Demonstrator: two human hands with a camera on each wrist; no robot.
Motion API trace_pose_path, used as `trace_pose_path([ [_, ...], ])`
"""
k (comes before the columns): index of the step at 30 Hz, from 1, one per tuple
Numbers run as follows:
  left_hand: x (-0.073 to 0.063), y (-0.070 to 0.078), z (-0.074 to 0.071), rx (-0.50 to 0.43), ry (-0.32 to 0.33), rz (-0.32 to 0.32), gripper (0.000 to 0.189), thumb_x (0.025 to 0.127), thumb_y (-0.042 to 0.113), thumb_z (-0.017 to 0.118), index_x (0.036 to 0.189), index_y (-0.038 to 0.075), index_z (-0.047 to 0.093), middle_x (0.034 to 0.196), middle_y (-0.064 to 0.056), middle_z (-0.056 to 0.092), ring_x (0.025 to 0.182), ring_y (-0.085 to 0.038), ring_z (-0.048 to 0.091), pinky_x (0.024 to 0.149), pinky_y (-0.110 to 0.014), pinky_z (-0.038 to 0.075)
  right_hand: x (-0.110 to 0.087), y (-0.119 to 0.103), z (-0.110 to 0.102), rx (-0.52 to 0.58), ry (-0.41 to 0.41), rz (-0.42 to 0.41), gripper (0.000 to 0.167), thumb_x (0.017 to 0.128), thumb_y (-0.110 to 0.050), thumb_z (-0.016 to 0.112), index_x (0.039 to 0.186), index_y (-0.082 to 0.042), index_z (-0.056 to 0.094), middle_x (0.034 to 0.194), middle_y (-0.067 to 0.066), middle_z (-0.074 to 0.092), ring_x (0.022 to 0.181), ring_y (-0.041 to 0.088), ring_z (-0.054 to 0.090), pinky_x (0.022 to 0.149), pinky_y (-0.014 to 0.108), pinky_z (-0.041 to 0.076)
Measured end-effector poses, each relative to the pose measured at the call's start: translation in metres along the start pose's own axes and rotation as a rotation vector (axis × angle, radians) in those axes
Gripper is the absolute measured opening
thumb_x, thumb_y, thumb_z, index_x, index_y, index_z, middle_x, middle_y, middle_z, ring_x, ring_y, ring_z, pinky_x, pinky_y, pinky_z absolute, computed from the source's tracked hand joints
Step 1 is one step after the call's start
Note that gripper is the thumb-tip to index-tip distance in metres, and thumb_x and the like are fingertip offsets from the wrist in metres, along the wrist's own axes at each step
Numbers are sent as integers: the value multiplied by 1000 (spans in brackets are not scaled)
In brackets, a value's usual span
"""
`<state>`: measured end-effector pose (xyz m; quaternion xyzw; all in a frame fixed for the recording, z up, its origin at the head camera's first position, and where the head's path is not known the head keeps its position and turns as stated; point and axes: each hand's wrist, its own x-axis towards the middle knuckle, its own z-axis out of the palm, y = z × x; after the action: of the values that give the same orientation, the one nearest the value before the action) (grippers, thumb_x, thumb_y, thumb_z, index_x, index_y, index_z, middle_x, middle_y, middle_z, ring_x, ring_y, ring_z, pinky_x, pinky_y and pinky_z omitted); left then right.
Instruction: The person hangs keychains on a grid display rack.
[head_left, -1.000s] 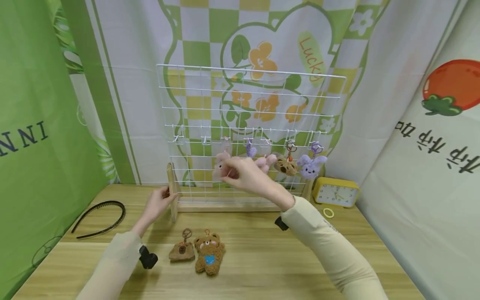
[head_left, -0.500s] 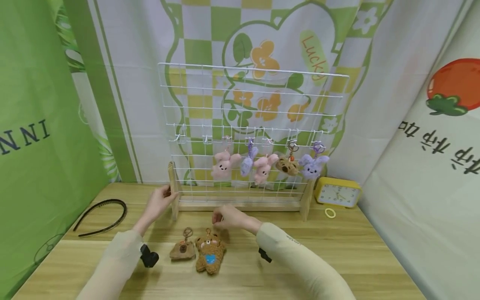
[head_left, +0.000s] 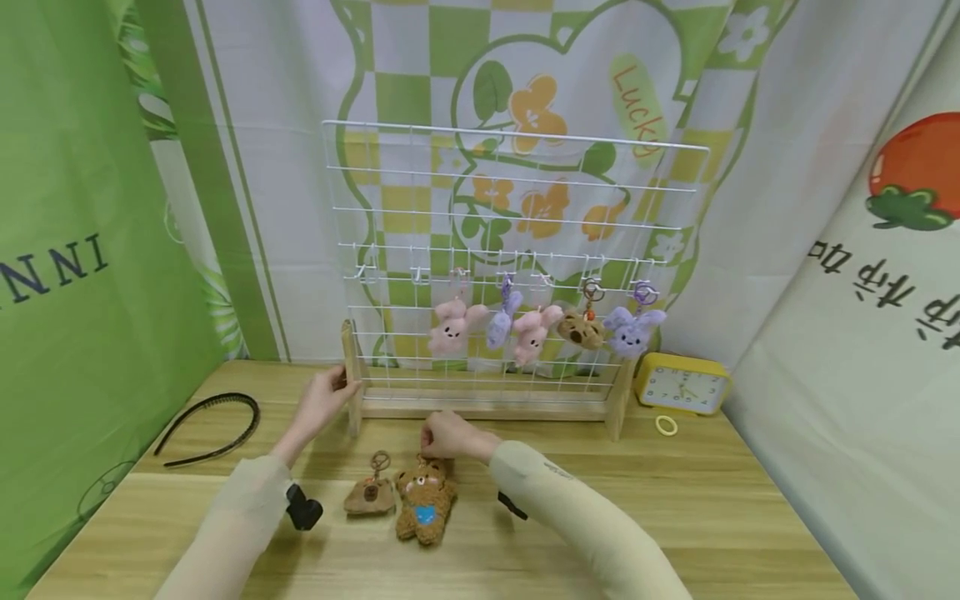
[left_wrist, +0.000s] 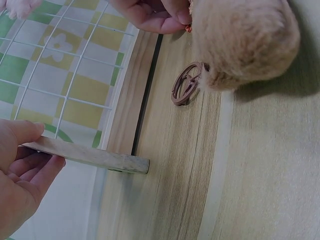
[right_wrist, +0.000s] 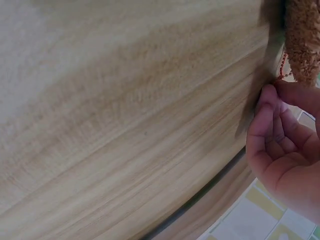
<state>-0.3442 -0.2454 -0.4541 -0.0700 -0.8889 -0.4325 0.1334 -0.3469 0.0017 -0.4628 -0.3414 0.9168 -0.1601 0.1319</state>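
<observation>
My left hand point(head_left: 324, 403) grips the left wooden post point(left_wrist: 95, 156) of the white wire grid rack point(head_left: 517, 133), thumb on one side and fingers on the other. In front of the rack, my right hand point(head_left: 452, 435) pinches the thin red bead chain point(right_wrist: 283, 65) at the head of a brown teddy bear keychain point(head_left: 425, 504). The bear lies face up on the table, a blue patch on its belly. Beside it on the left lies a tan plush keychain point(head_left: 370, 497) with a brown ring point(left_wrist: 185, 85).
From hooks on the grid hang several plush keychains, among them a pink bunny point(head_left: 452, 329), a brown plush point(head_left: 581, 330) and a purple bunny point(head_left: 632, 333). Bare hooks point(head_left: 365, 273) show at left. A yellow clock point(head_left: 682, 383), yellow ring point(head_left: 666, 426) and black headband point(head_left: 251, 425) lie around.
My right hand has come down from the pink bunny, which now hangs from its hook, to the bear's chain and pinches it. The left hand stays on the post.
</observation>
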Motion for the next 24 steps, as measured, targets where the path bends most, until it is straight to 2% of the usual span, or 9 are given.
trace_pose_path([
  [4, 0, 2, 0, 0, 4, 9, 33, 99, 11, 59, 122, -12, 61, 115, -33, 68, 107, -46, 67, 92, -52, 59, 1, -1, 0, -20, -4, -7, 23, 92, -6, 63, 70, -8, 71, 58, -7, 52, 47, 4, 36, 48, 15, 31],
  [7, 0, 1, 0, -7, -1, -4, 35, 99, 11, 59, 124, -13, 60, 116, -33, 67, 108, -46, 66, 93, -52, 58, 1, -2, -1, -34, -19, -20, 23, 92, -8, 64, 71, -11, 72, 56, -10, 52, 45, 2, 37, 46, 14, 32],
  [10, 0, 1, 0, -8, -10, -6, 37, 99, 9, 58, 127, -14, 57, 118, -35, 65, 110, -47, 66, 95, -51, 57, -1, 0, -5, -13, -40, -39, 23, 93, -10, 65, 71, -8, 71, 55, -9, 50, 45, 3, 35, 45, 15, 30],
  [14, 0, 1, 0, -14, -1, -1, 37, 99, 8, 59, 127, -15, 56, 118, -36, 65, 109, -47, 66, 94, -51, 58, -5, 3, -15, 33, -14, -79, 18, 92, -10, 66, 75, -8, 70, 61, -6, 57, 51, 2, 41, 50, 14, 36],
  [19, 0, 0, 1, -12, 12, 8, 35, 98, 8, 60, 124, -15, 59, 116, -35, 66, 107, -47, 67, 93, -51, 58, -17, 2, -36, 96, 64, -176, 7, 88, -4, 66, 83, -8, 70, 79, 5, 71, 64, 2, 55, 60, 14, 48],
  [24, 1, 0, 1, -20, 9, 6, 35, 98, 7, 59, 124, -17, 58, 117, -37, 65, 108, -48, 66, 94, -52, 57, -32, -5, -58, 165, 78, -234, 6, 87, -3, 67, 86, -8, 69, 83, 8, 74, 72, 4, 65, 66, 12, 53],
])
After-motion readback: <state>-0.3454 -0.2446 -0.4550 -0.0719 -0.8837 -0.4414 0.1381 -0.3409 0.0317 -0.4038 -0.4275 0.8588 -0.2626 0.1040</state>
